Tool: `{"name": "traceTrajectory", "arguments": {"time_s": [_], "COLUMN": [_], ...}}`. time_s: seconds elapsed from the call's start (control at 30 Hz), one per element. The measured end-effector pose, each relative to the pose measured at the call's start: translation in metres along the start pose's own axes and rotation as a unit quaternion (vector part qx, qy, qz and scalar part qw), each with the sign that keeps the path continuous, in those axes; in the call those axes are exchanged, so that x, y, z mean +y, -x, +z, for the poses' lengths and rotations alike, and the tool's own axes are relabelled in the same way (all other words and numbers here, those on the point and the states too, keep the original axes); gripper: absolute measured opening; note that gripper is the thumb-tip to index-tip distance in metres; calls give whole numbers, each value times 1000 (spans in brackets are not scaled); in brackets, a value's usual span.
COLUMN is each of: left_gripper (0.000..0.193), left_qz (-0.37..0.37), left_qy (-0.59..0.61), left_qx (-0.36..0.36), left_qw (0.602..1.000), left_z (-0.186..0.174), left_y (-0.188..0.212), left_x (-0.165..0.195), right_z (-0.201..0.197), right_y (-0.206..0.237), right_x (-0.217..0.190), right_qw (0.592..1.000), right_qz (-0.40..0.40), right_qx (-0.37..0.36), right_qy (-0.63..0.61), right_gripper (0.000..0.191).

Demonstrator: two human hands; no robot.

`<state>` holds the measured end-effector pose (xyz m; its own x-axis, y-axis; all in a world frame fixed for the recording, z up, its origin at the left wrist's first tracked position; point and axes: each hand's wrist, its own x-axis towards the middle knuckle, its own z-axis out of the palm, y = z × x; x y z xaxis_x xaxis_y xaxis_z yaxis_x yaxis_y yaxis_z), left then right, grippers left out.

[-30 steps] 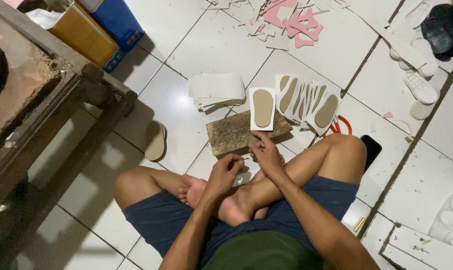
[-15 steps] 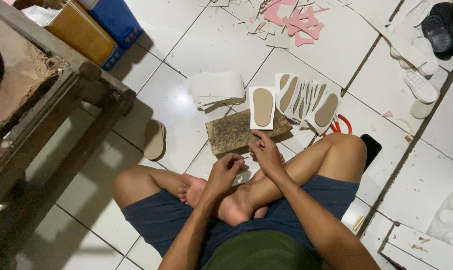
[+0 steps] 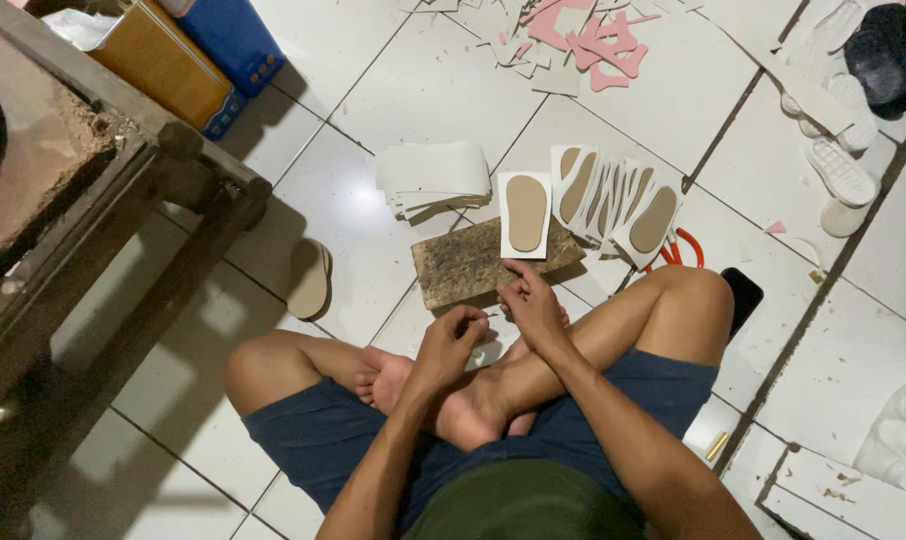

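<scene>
Your left hand [image 3: 451, 340] and right hand [image 3: 531, 305] meet just on your side of the board [image 3: 463, 268], above your crossed legs. The fingers of both are curled in and pinched tip to tip. Something small may sit between them, but it cannot be made out.

The card [image 3: 525, 213] with the tan sole shape lies flat on the far edge of the board, untouched and just beyond your right fingertips. More such cards [image 3: 613, 200] lean in a row right of the board, and the red scissors [image 3: 679, 250] lie behind them. A stack of white sheets [image 3: 433, 175] lies left of the board, and farther left a loose sole [image 3: 309, 280] rests on the tiles.

This looks like a pause for fiddling between cards, not work on the card itself. The next move likely calls for freeing one hand and reaching a short way forward over the board to the card. Keep your knuckles low so you do not knock the leaning row.
</scene>
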<state>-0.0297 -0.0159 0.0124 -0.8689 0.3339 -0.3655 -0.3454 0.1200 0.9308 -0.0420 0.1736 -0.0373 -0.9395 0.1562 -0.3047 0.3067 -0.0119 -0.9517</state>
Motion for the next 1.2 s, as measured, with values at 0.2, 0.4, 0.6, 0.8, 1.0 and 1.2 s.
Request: {"name": "traceTrajectory", "arguments": {"time_s": [0.2,0.4,0.6,0.8,1.0,1.2], "left_gripper": [24,24,24,24,24,24], "left_qz": [7,-2,12,-12,-5,-3], "left_qy": [12,-46,-10,-28,-22,10], "left_qx": [1,16,5,16,12,7], "left_qw": [1000,999,1000,999,1000,1000], "left_z": [2,0,0,1,0,1], "left_y": [-4,-1,-1,0,1,0], "left_x": [-3,2,5,7,10,8], "right_z": [0,-1,-1,-1,-1,-2], "right_y": [0,1,0,-1,0,0], "right_x": [-1,0,2,2,0,2], "right_qw": [1000,1000,1000,1000,1000,1000], "right_qz": [8,-5,-5,-5,6,-2], "right_qx": [5,-6,0,7,8,-3], "right_qy": [-2,-16,9,16,12,-2], "right_gripper": [48,48,47,47,47,47]}}
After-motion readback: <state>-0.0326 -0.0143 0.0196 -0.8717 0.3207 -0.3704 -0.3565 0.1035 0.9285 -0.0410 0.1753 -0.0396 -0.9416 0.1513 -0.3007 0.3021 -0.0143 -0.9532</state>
